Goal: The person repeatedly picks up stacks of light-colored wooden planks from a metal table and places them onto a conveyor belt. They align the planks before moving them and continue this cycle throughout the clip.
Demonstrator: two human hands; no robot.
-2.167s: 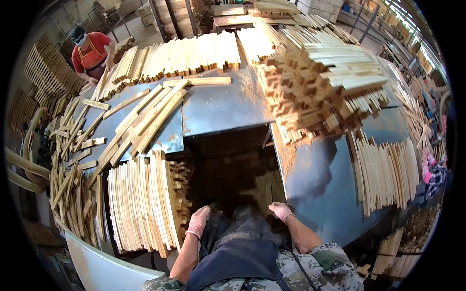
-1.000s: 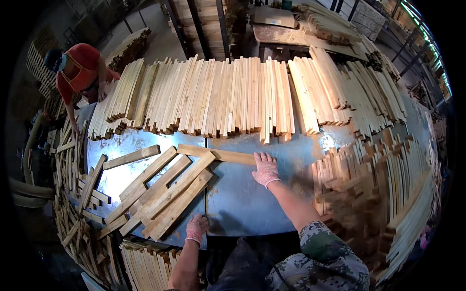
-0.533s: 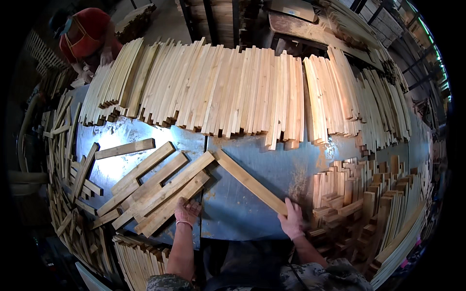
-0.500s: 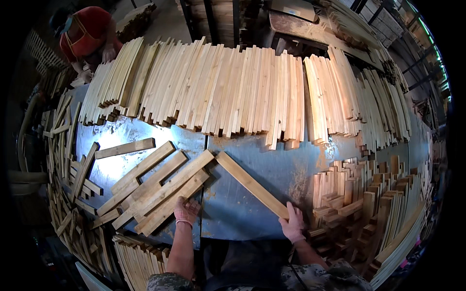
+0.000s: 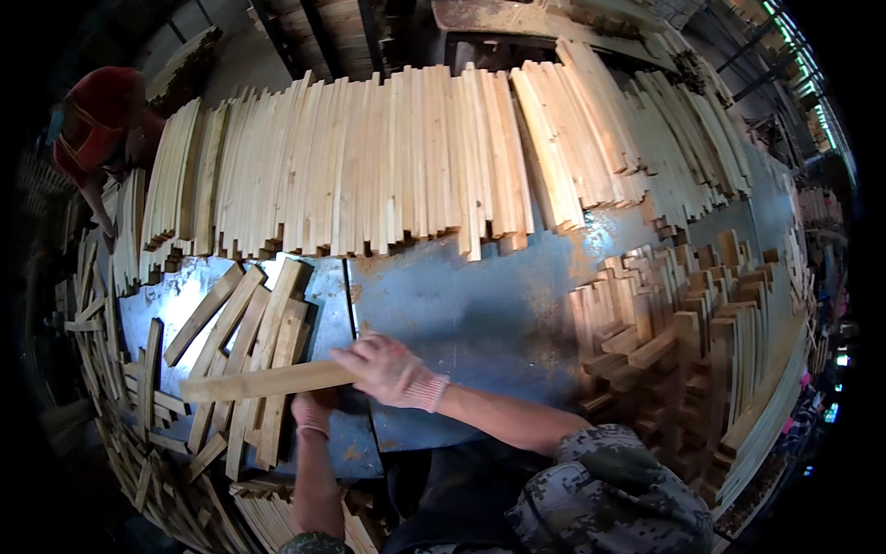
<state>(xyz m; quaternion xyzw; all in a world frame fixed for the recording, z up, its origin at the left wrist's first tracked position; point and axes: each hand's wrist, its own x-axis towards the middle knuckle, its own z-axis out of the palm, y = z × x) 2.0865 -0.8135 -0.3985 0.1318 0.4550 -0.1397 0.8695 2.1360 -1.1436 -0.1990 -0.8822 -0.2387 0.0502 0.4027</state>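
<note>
While the gloved right hand (image 5: 392,369) clasps one end of a squared wooden strip (image 5: 268,381), its grip closed around the wood with no gap we can see, the strip's free length stretches left across a fan of loose strips (image 5: 274,332). Whether it rests on them or hangs just above, we cannot tell. Just below it is the left hand (image 5: 311,413), fingertips hidden from us, so we cannot say how wide that grip is or whether it has hold of anything. We judge the step in hand to be the shifting of this single strip; the next move seems to call for a steady right grip and enough lift that the far end does not snag. Around the hands we see a blue-grey metal desk (image 5: 461,337), a long row of strips (image 5: 369,166) along its far side, a stepped stack (image 5: 683,342) at right, a jumble of offcuts (image 5: 129,452) at left and, beyond, a co-worker (image 5: 101,120) in red.
</note>
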